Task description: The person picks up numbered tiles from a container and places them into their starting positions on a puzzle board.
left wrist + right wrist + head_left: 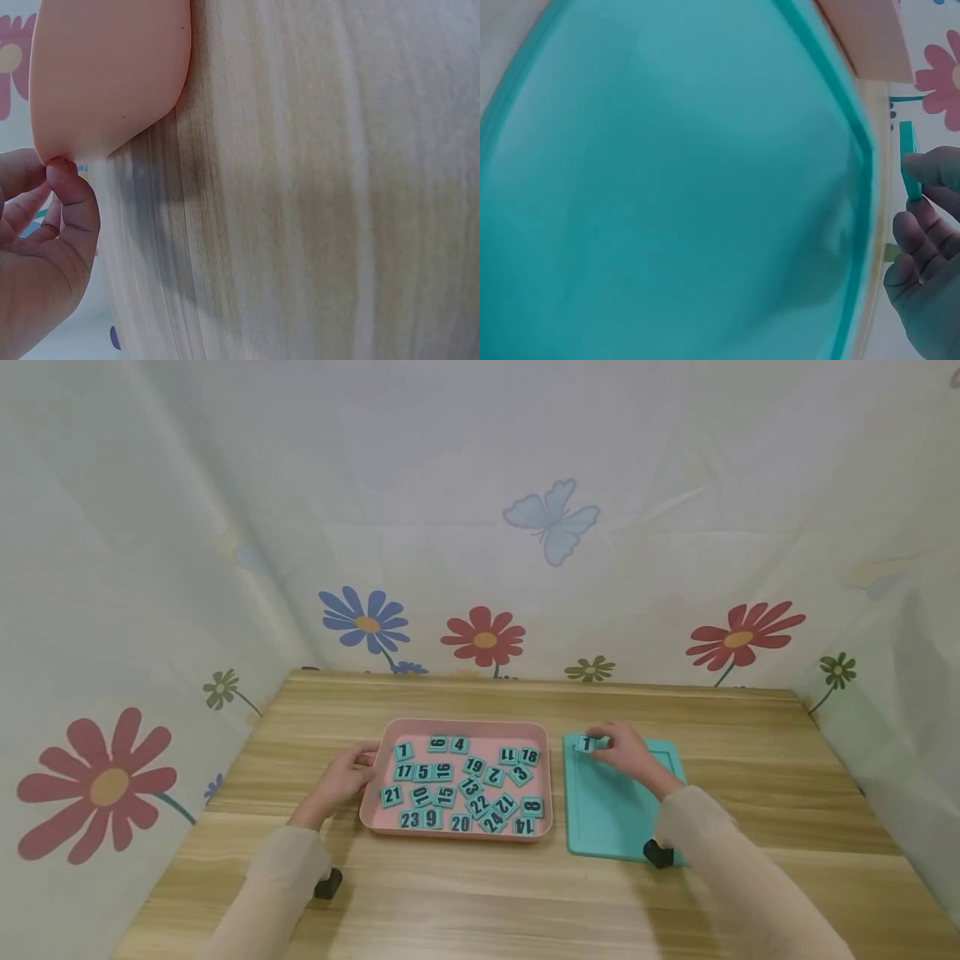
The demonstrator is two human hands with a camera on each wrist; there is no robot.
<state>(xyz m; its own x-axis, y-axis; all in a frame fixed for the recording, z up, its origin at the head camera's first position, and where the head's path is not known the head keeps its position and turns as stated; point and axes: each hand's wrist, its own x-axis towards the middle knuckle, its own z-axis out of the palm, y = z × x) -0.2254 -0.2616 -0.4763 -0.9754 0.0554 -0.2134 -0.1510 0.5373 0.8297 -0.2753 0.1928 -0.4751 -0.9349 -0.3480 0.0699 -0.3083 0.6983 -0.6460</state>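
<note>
My left hand (347, 779) is at the left side of a shallow pink tray (450, 836), thumb and fingers pinching its rim. The left wrist view shows that hand (49, 247) at a corner of the tray's outer wall (112, 75). Inside the tray lie several teal number tiles (423, 772) with black digits, turned various ways. With thumb and fingertips, my right hand (628, 750) holds a tile marked 1 (586, 743) over the upper left corner of a teal rimmed board (607, 818). On edge in the right wrist view, the tile (908, 161) appears above the board's rim.
Tray and board sit side by side on a wood-grain table (465, 902), a narrow gap between them. Behind the table and along its sides hangs a pale curtain (420, 485) printed with flowers and a butterfly.
</note>
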